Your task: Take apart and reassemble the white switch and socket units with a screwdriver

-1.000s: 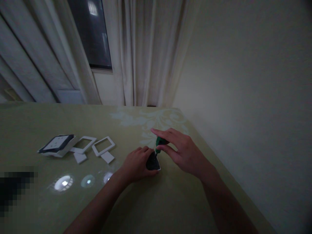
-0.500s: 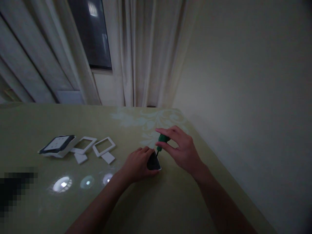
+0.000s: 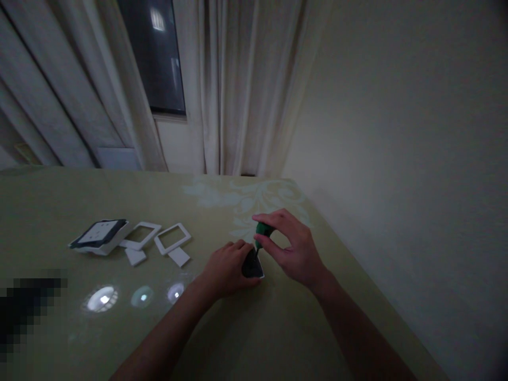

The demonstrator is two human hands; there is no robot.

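Observation:
My left hand (image 3: 228, 268) is closed around a small dark device with a white edge (image 3: 251, 265), pressing it to the tabletop; much of it is hidden under the fingers. Between thumb and fingertips, my right hand (image 3: 296, 246) grips a green-handled screwdriver (image 3: 263, 228). The screwdriver leans slightly, its dark shaft pointing down to the device's far right edge. Whether a screw sits under the tip is too small to tell.
Left of my hands lie two white frames (image 3: 172, 247), two small white plates (image 3: 179, 257) and a dark-faced white socket panel (image 3: 99, 235) on the glossy green table (image 3: 222, 211). A wall (image 3: 389, 159) borders the table's right side; curtains (image 3: 234, 90) hang behind.
The view has shifted slightly. My right hand and the screwdriver sit a little lower against the device, with less shaft showing. My left hand keeps its hold.

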